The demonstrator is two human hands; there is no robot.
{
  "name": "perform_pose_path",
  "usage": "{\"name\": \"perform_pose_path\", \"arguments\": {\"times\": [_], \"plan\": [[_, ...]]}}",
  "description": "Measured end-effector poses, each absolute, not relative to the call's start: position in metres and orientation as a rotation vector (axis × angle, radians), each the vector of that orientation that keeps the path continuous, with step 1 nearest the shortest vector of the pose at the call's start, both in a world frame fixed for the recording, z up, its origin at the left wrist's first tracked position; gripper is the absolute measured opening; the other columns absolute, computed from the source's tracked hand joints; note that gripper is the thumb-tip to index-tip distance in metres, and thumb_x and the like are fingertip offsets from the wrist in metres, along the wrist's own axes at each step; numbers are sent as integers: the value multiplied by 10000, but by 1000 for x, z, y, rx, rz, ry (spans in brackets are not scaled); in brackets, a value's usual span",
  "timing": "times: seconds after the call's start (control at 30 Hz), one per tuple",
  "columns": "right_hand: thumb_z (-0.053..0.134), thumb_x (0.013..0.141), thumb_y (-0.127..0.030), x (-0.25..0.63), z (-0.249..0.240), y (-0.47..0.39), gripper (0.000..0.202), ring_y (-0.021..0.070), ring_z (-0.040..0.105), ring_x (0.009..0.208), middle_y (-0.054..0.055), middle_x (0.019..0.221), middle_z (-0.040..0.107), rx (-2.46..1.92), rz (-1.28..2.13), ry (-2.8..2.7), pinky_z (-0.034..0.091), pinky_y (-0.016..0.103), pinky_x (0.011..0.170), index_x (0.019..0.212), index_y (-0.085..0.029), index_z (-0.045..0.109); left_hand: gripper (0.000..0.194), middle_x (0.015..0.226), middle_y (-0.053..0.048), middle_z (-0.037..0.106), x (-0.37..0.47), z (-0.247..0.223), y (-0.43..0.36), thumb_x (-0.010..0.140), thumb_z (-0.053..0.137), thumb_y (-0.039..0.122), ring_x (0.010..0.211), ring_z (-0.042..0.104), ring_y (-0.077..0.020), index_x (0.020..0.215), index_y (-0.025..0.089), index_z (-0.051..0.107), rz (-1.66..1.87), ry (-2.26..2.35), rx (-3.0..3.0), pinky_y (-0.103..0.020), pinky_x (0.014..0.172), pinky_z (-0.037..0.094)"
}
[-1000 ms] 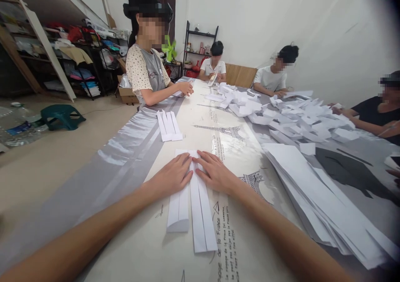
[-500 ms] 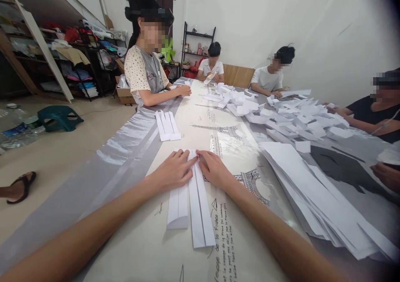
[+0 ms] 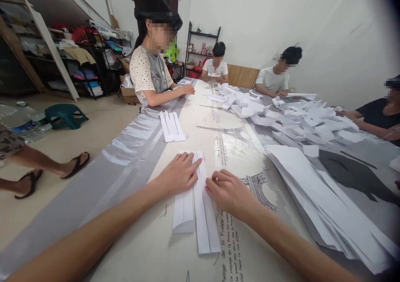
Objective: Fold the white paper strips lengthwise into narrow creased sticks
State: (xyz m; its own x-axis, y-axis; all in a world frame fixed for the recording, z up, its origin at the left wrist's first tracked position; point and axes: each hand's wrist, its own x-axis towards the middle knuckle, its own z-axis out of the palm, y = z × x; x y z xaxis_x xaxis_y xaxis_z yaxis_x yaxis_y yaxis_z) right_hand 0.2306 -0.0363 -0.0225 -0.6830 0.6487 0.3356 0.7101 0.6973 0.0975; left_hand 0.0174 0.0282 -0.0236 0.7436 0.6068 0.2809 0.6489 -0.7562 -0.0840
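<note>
In front of me a long white folded paper strip [image 3: 203,219] lies on the tablecloth, lengthwise creases running along it. Beside it on the left is a second, shorter folded paper [image 3: 183,215]. My left hand [image 3: 181,171] rests flat across the tops of both papers, index finger stretched onto the long strip. At the strip's right edge, my right hand [image 3: 229,190] has its fingers curled together, with the fingertips touching the paper. Farther ahead on the left lie several folded papers [image 3: 173,127] side by side.
A stack of long white paper sheets [image 3: 312,194] lies to my right. Behind it spreads a large heap of folded paper pieces [image 3: 300,115]. Several people sit around the table. On the floor at left are a green stool [image 3: 65,113] and a passing person's sandalled feet [image 3: 75,165].
My right hand has slid down the long strip's right edge toward me, its fingers now curled. My left hand stays on the papers. At far left a second sandalled foot has come into view.
</note>
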Motion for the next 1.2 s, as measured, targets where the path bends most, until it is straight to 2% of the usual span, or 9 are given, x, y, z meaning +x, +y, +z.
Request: {"name": "perform_pose_path", "arguments": {"times": [0.1,0.2,0.3,0.4,0.53,0.63,0.8,1.0,1.2], "plan": [[483,926,35,235,-16,-61,250,226,632,871,98,856,724,-911,-373,-2717,531,354,797,871,-124,666,446,1221,-159,595,18,-24,27,1018,324,264,1048,563,-296,1409,143,500,-347,-1031,-2759,-436,929,445],[559,986,-135,236,-14,-86,125,265,641,1007,129,1067,734,-859,-300,-2681,560,394,861,995,-106,680,420,1368,-157,544,18,-27,27,1053,300,301,1130,559,-294,1388,151,505,-397,-1052,-2760,-439,986,444],[590,1008,-401,235,-18,-108,359,293,633,1143,140,1207,714,-812,-155,-2650,565,424,947,1173,-89,652,414,1411,-137,537,17,-31,28,1075,289,343,1221,539,-286,1396,167,483,-453,-1060,-2791,-442,1052,426],[573,1008,-482,232,-17,-122,448,286,642,1184,145,1226,713,-783,-88,-2635,578,388,952,1192,-79,637,421,1382,-146,581,18,-36,29,1073,318,370,1278,535,-283,1380,135,485,-466,-1112,-2815,-436,1094,417],[528,1044,-351,226,-8,-125,354,245,709,1013,172,1230,708,-801,-115,-2678,614,336,796,1239,-69,615,496,1476,-172,541,19,-42,29,1074,329,423,1396,474,-295,1409,85,469,-448,-1183,-2793,-426,1170,364],[542,1027,-221,223,-10,-124,243,265,693,1086,151,1233,718,-729,-267,-2716,598,351,858,1190,-76,651,522,1513,-170,513,17,-44,28,1074,323,430,1428,451,-287,1440,80,451,-463,-1197,-2795,-410,1191,342],[530,1030,-216,224,-14,-127,259,284,646,1208,137,1267,719,-615,-427,-2773,569,351,947,1181,-60,672,550,1553,-172,464,14,-42,28,1061,329,449,1450,420,-278,1467,88,419,-450,-1195,-2835,-404,1210,311],[490,1003,-107,215,12,-124,296,239,692,1126,165,1205,742,-697,-243,-2965,601,309,823,1244,-55,654,710,1638,-186,312,5,-37,26,1039,323,585,1521,285,-305,1551,94,286,-341,-1182,-2991,-424,1232,257],[534,950,-97,207,5,-130,291,284,731,1037,203,1148,755,-677,-366,-2915,610,336,749,1183,7,675,742,1654,-208,256,0,-36,26,1036,320,613,1533,254,-317,1571,107,227,-340,-1185,-3050,-457,1227,259]]}}
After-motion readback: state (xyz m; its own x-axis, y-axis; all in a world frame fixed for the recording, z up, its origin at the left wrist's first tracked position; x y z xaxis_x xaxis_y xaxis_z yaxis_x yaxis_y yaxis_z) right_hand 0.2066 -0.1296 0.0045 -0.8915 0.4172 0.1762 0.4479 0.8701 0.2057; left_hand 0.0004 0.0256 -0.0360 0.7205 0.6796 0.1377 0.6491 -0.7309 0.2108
